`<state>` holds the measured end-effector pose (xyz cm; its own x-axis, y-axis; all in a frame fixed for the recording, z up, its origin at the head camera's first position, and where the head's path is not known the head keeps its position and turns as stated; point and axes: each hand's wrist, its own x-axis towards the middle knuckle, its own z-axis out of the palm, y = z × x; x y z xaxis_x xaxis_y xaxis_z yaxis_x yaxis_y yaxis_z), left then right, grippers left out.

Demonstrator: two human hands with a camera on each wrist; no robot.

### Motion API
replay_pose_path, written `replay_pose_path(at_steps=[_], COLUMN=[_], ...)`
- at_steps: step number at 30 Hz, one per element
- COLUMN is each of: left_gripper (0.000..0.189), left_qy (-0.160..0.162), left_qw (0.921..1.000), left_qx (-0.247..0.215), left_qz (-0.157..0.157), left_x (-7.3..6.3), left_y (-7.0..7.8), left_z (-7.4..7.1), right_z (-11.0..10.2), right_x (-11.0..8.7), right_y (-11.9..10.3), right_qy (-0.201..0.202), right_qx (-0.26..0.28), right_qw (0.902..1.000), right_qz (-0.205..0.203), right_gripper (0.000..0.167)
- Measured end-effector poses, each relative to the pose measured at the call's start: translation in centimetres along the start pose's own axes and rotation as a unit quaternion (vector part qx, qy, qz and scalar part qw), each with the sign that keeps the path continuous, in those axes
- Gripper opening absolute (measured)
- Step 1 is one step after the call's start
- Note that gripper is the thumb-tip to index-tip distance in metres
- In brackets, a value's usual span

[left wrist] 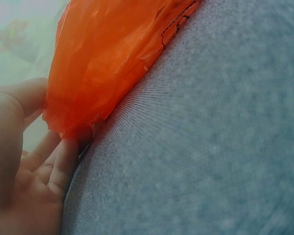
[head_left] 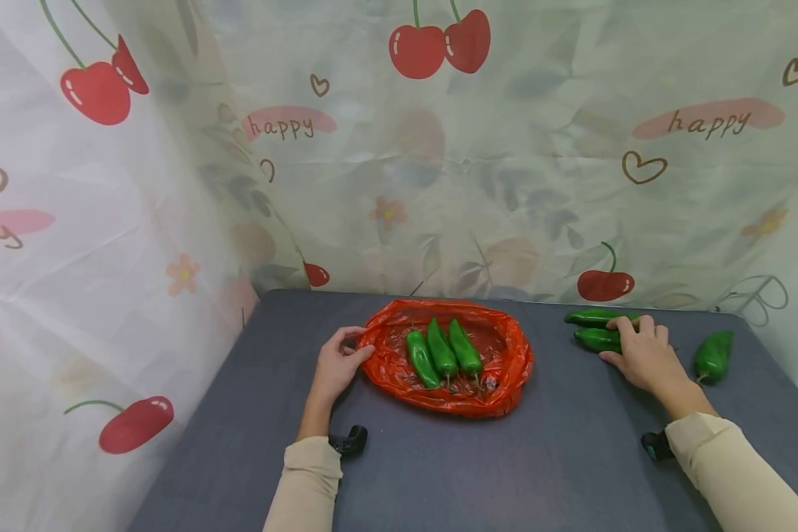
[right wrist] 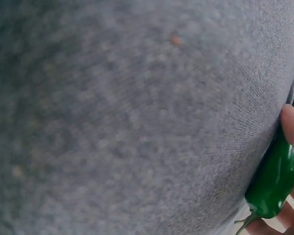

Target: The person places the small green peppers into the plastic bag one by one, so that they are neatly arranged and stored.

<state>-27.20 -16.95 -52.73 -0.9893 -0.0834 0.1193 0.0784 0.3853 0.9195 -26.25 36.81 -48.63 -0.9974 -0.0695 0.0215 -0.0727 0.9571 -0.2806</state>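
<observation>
My left hand (head_left: 338, 366) pinches the left rim of a red plastic bag (head_left: 519, 384), its thumb and fingers either side of the thin film. The bag lies spread wide like a bowl, and inside it several... three green peppers (head_left: 442, 353) lie side by side. Over on the right, my right hand (head_left: 650, 358) holds a green pepper (head_left: 595, 340) on the table. In the right wrist view the thumb lies along that pepper (right wrist: 274, 183), with fingers behind it and its stem sticking out. Just behind lies another green pepper (head_left: 588, 318), partly covered by the fingers.
To the right of my right hand lies one more green pepper (head_left: 713, 356). Everything stands on a grey cloth-covered table (head_left: 465, 473). A patterned curtain (head_left: 439, 185) hangs along its back and left side. A thin cable (head_left: 765, 292) shows at the far right corner.
</observation>
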Motion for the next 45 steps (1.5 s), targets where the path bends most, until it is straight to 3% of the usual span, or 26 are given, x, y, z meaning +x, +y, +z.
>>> replay_pose_path(at_steps=[8,17,24,38,45], left_gripper=[0.035,0.035,0.035,0.037,0.035], left_qy=[-0.001,-0.001,0.000,0.003,-0.001], left_qw=[1.0000,1.0000,1.0000,1.0000,1.0000], left_qx=[-0.003,-0.002,-0.002,0.002,0.000], left_qz=[0.001,0.006,0.005,0.004,0.000], left_x=[-0.1,-0.1,-0.1,-0.2,-0.1], left_y=[0.0,0.0,-0.1,0.2,0.1], left_z=[0.0,0.0,0.0,0.0,0.0], right_z=[-0.2,-0.8,-1.8,-3.2,-3.9], right_x=[0.0,0.2,0.3,0.7,0.7], right_y=[0.0,0.0,-0.6,-2.1,-3.1], right_qy=[-0.027,-0.036,-0.044,-0.055,-0.055], right_qx=[0.024,0.000,0.044,0.085,0.099], right_qw=[0.9993,0.9992,0.9979,0.9946,0.9934], right_qz=[0.007,-0.020,-0.018,-0.020,-0.017], right_gripper=[0.054,0.059,0.066,0.060,0.071])
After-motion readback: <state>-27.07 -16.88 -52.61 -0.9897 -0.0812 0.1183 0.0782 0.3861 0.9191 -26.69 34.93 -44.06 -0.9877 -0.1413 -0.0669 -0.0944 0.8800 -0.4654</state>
